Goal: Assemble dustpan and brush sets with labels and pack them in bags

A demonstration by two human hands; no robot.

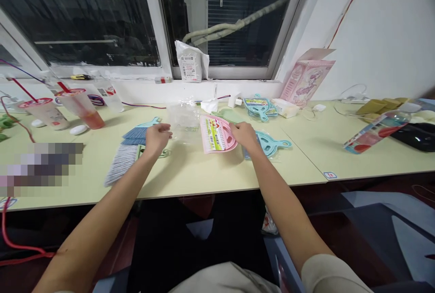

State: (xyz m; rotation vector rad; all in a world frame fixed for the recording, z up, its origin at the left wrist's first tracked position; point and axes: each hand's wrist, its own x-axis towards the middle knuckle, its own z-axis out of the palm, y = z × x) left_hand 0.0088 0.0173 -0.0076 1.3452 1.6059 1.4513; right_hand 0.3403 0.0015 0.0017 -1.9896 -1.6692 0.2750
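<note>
My left hand (pixel 157 138) is curled at the edge of a clear plastic bag (pixel 184 120) that lies on the pale table (pixel 210 170), its fingers pinching the bag. My right hand (pixel 244 134) grips the right side of a pink dustpan (pixel 216 133) with a green label. Small blue and grey brushes (pixel 131 148) lie just left of my left hand. A teal dustpan (pixel 270 144) rests right of my right hand.
Two drink cups with red straws (pixel 79 107) stand at the far left. More packaged teal dustpans (pixel 260 106), a pink box (pixel 306 80), a white packet (pixel 190 62) on the window sill and a packaged item (pixel 374 132) at the right.
</note>
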